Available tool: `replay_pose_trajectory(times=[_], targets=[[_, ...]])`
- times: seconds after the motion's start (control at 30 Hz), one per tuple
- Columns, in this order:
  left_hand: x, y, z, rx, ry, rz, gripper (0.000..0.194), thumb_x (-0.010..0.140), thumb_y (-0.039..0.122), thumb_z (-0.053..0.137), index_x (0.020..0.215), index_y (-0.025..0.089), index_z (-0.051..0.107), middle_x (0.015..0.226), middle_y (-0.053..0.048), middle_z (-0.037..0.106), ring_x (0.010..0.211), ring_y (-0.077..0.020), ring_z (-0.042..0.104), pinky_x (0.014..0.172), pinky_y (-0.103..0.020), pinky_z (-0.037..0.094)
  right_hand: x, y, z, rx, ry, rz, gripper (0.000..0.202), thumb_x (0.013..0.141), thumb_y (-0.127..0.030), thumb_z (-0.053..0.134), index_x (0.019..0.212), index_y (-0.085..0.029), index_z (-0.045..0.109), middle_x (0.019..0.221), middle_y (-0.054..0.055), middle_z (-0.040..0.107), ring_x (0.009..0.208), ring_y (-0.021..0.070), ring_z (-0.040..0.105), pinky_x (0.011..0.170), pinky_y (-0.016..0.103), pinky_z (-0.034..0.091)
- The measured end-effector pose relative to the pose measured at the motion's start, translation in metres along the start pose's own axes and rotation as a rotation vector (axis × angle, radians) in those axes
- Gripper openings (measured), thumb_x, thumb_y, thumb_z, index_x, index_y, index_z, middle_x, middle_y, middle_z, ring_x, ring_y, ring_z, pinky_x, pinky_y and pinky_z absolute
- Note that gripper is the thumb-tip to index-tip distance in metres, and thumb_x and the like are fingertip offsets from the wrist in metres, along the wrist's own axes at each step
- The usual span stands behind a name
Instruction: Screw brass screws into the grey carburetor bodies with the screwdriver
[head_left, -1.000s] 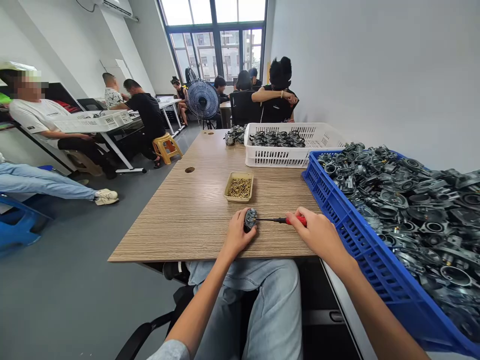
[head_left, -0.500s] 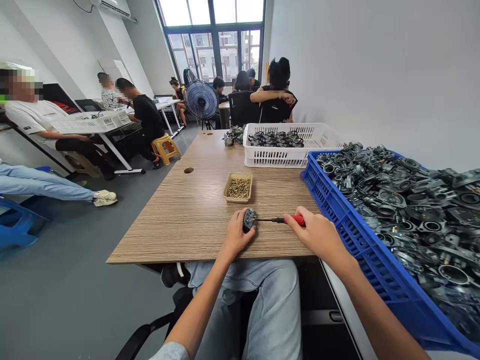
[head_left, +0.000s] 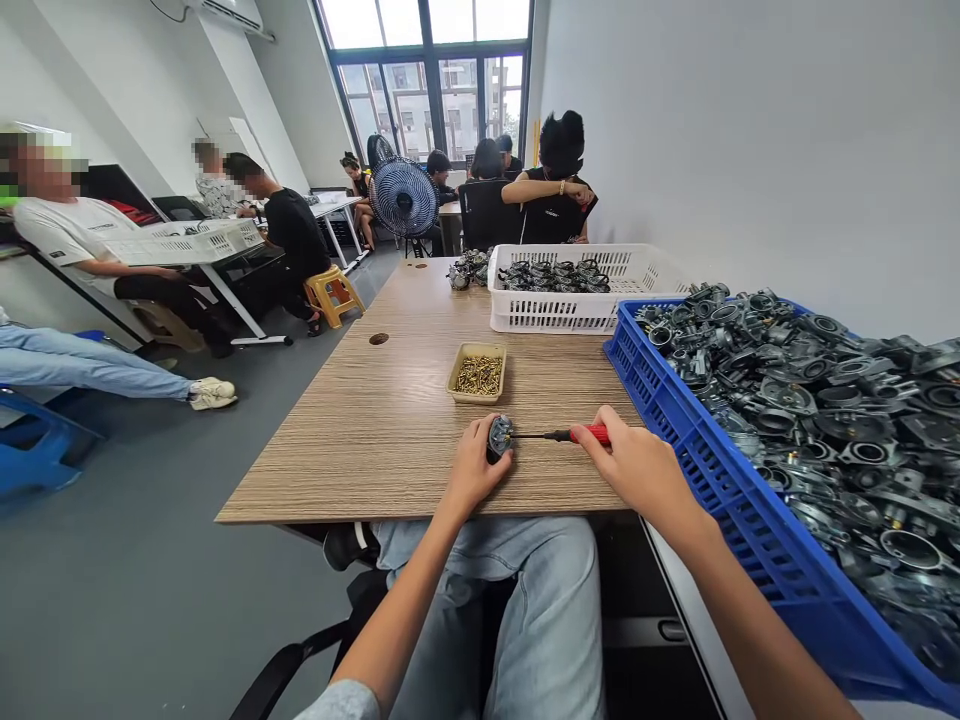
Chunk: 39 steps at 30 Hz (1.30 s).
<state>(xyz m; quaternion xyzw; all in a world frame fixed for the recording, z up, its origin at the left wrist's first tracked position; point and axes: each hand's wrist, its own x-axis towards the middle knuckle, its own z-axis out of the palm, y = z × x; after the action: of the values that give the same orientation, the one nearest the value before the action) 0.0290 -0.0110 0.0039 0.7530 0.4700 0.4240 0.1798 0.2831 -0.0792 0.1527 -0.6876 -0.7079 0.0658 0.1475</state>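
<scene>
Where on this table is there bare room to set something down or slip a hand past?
Widest: the table left of the tan tray and left hand, out to the left edge. A smaller patch lies between tray and blue crate. Crowded: the far end, with the white basket, and the middle front, where the screwdriver spans between both hands.

Over there a fan stands near the tall window. Someone in black sits on a yellow stool at a white table; closer by, a person's jeans-clad legs stretch past a blue stool, ending in pale shoes.
</scene>
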Motion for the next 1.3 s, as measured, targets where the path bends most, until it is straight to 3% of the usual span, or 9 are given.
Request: replay_pose_trajectory(times=[0.17, 0.23, 0.3, 0.47, 0.67, 0.8, 1.03, 1.3], targets=[[0.000, 0.001, 0.000, 0.006, -0.001, -0.005, 0.064, 0.091, 0.025, 0.071, 0.151, 0.023, 0.049, 0.144, -0.013, 0.061, 0.136, -0.0319, 0.059, 0.118, -0.051, 0.047, -0.004, 0.007, -0.004, 0.290, -0.073, -0.196, 0.025, 0.107, -0.045, 0.051, 0.125, -0.028, 0.046, 0.106, 0.006, 0.078, 0.089, 0.0253, 0.075, 0.076, 0.032, 0.046], [0.000, 0.001, 0.000, 0.011, 0.001, -0.003, 0.063, 0.091, 0.025, 0.071, 0.151, 0.023, 0.049, 0.144, -0.013, 0.061, 0.136, -0.0319, 0.059, 0.118, -0.051, 0.048, -0.005, 0.008, -0.005, 0.331, -0.095, -0.251, 0.021, 0.107, -0.039, 0.050, 0.123, -0.028, 0.045, 0.108, 0.006, 0.077, 0.090, 0.0244, 0.075, 0.077, 0.032, 0.047], [0.000, 0.001, 0.000, 0.017, 0.005, 0.000, 0.063, 0.091, 0.025, 0.071, 0.150, 0.023, 0.049, 0.143, -0.013, 0.061, 0.136, -0.0320, 0.059, 0.117, -0.050, 0.048, -0.005, 0.005, -0.005, 0.260, -0.076, -0.211, 0.015, 0.108, -0.040, 0.048, 0.115, -0.027, 0.047, 0.100, 0.006, 0.077, 0.090, 0.0266, 0.075, 0.072, 0.031, 0.044], [0.000, 0.000, 0.001, 0.015, 0.014, -0.002, 0.063, 0.091, 0.024, 0.071, 0.150, 0.023, 0.050, 0.141, -0.013, 0.062, 0.134, -0.0318, 0.059, 0.117, -0.050, 0.048, -0.003, -0.002, -0.002, 0.007, -0.008, -0.028, 0.026, 0.109, -0.052, 0.050, 0.106, -0.026, 0.052, 0.079, 0.005, 0.073, 0.077, 0.0299, 0.073, 0.062, 0.030, 0.030], [-0.001, -0.001, 0.001, 0.007, 0.011, -0.005, 0.062, 0.091, 0.025, 0.071, 0.150, 0.023, 0.050, 0.140, -0.013, 0.062, 0.133, -0.0315, 0.060, 0.116, -0.050, 0.048, -0.004, -0.002, 0.001, 0.232, -0.002, -0.144, 0.021, 0.108, -0.049, 0.051, 0.105, -0.028, 0.052, 0.081, 0.001, 0.073, 0.073, 0.0254, 0.072, 0.064, 0.029, 0.035], [-0.001, -0.001, 0.001, 0.005, 0.012, -0.011, 0.062, 0.091, 0.025, 0.071, 0.150, 0.024, 0.050, 0.140, -0.013, 0.062, 0.133, -0.0319, 0.060, 0.116, -0.051, 0.048, -0.006, -0.002, -0.001, 0.263, 0.006, -0.182, 0.016, 0.107, -0.044, 0.052, 0.107, -0.028, 0.053, 0.084, 0.001, 0.074, 0.077, 0.0254, 0.072, 0.067, 0.030, 0.040], [-0.001, 0.000, 0.001, 0.005, 0.013, -0.026, 0.062, 0.091, 0.026, 0.072, 0.149, 0.024, 0.050, 0.141, -0.013, 0.062, 0.134, -0.0320, 0.060, 0.117, -0.051, 0.048, -0.012, -0.004, -0.010, 0.298, 0.052, -0.350, 0.011, 0.107, -0.029, 0.052, 0.117, -0.028, 0.056, 0.112, 0.003, 0.077, 0.095, 0.0223, 0.074, 0.076, 0.030, 0.048], [-0.001, 0.002, 0.000, 0.002, 0.018, -0.021, 0.063, 0.091, 0.026, 0.072, 0.150, 0.025, 0.051, 0.142, -0.013, 0.063, 0.135, -0.0322, 0.060, 0.116, -0.052, 0.049, -0.010, -0.008, -0.003, 0.277, 0.059, -0.336, 0.015, 0.105, -0.025, 0.052, 0.118, -0.029, 0.059, 0.118, 0.003, 0.077, 0.100, 0.0224, 0.075, 0.078, 0.032, 0.052]])
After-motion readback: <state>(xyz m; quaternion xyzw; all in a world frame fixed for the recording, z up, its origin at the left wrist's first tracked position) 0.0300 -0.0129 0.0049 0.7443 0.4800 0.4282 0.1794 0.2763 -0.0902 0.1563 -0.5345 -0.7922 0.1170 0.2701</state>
